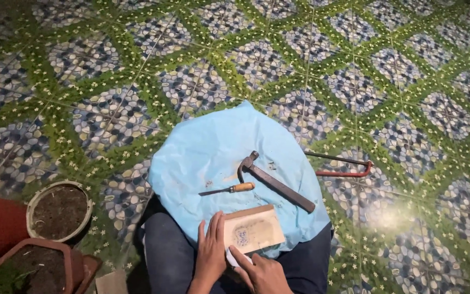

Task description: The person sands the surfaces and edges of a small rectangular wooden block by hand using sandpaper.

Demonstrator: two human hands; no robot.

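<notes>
We hold a small wooden block (252,228) at the near edge of the light blue sheet (202,147) draped across our lap. A faint mark shows on its top face; no cut or nail is visible, so we judge the work barely begun. The left hand (211,251) lies flat, fingers extended, against the block's left edge. The right hand (262,272) pinches its near corner. The chisel (229,189), hammer (276,181) and hacksaw (344,166) lie untouched.
</notes>
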